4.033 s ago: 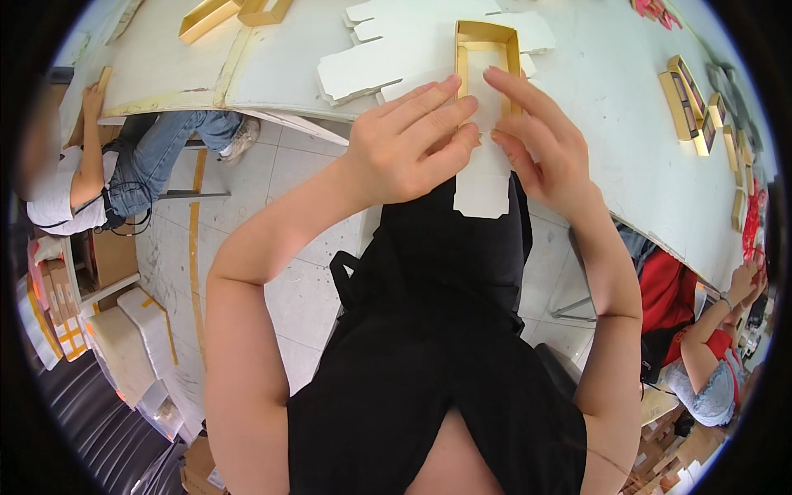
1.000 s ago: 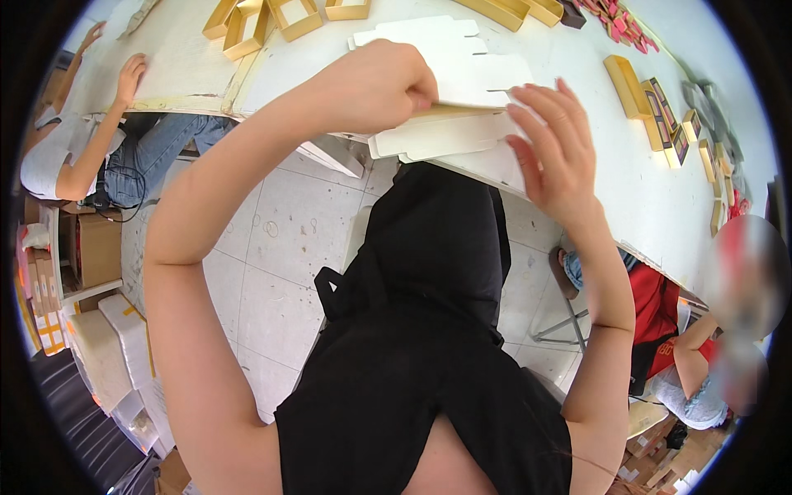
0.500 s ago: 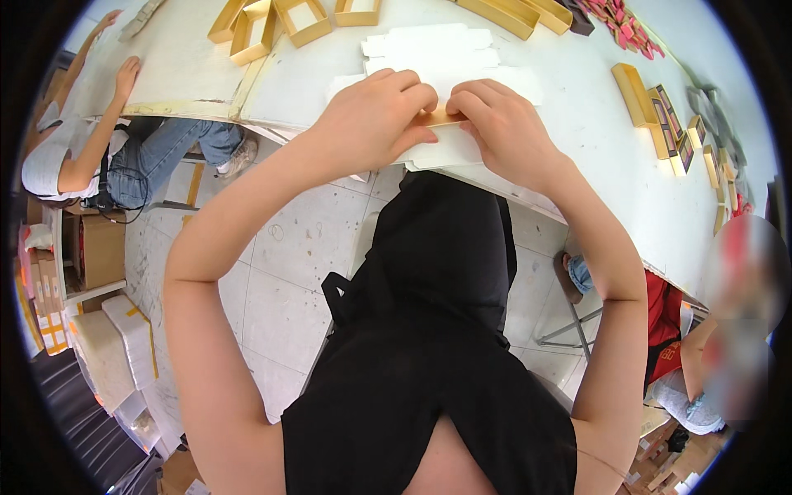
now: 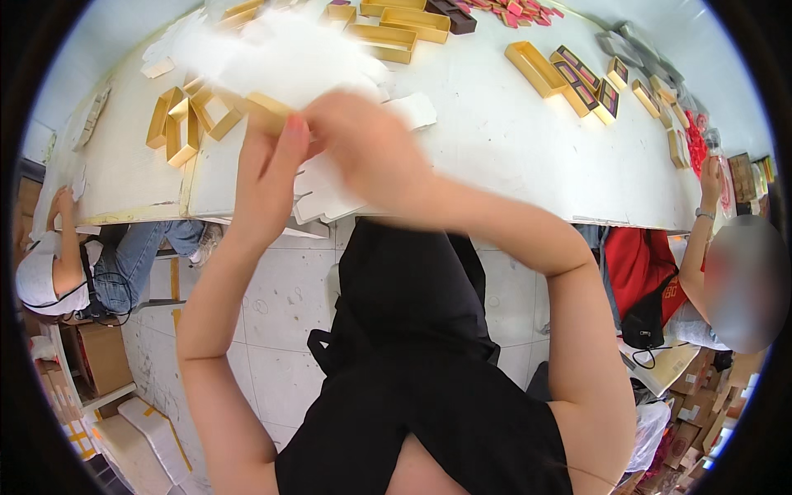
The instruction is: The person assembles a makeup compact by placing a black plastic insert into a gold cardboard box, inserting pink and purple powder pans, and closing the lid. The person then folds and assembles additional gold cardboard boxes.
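Note:
My left hand (image 4: 268, 177) is raised over the table's near side, its thumb and fingers closed on a gold paperboard piece (image 4: 268, 109). My right hand (image 4: 367, 153) is smeared by motion right beside it, close to the left thumb; whether its fingers grip the same piece cannot be made out. White flat die-cut paperboard sheets (image 4: 318, 200) lie under the hands at the table edge. Beyond the hands spreads a bright, blurred heap of white paperboard (image 4: 280, 62). Several open gold boxes (image 4: 182, 139) stand left of my left hand.
More gold box trays (image 4: 384, 43) and a dark tray (image 4: 451, 15) stand at the back, near small pink-red pieces (image 4: 516, 10). Gold and dark-framed boxes (image 4: 577, 82) lie at the right. One person (image 4: 54, 264) sits at the left; another person's arm (image 4: 704, 214) reaches in at the right.
Both hands have moved left with the gold piece, which is now lifted upright in my left hand. The view has shifted, showing more of the table's far side.

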Demonstrator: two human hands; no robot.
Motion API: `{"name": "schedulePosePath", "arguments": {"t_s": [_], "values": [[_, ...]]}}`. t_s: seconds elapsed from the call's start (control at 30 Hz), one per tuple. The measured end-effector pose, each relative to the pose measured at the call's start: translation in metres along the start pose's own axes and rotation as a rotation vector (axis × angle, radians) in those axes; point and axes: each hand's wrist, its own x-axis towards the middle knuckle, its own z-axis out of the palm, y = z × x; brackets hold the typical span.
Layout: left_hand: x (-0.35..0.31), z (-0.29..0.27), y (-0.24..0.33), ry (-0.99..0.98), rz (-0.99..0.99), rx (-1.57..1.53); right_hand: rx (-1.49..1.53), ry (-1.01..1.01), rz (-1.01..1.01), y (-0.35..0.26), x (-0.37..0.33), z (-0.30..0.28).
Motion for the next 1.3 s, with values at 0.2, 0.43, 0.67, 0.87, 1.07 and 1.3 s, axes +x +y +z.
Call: {"name": "schedulePosePath", "arguments": {"t_s": [0.2,0.43,0.67,0.87,1.07,1.3], "values": [[0.064,-0.037,0.009,-0.587,-0.176,0.430,-0.339,-0.123,-0.431,-0.053,-0.019,-0.046],[0.071,0.009,-0.014,-0.865,0.084,0.818,-0.202,-0.400,-0.195,0.004,-0.042,-0.046],[0.060,0.008,-0.048,-0.827,0.457,0.916,-0.321,-0.480,0.046,0.019,-0.036,-0.021],[0.059,-0.001,-0.071,-0.740,0.461,0.902,-0.437,-0.409,-0.407,0.020,-0.063,-0.003],[0.061,-0.001,-0.048,-0.843,0.326,0.926,-0.323,-0.516,-0.139,0.000,-0.057,-0.013],[0.039,0.006,-0.061,-0.808,0.407,0.908,-0.134,-0.630,0.158,0.012,-0.034,-0.016]]}}
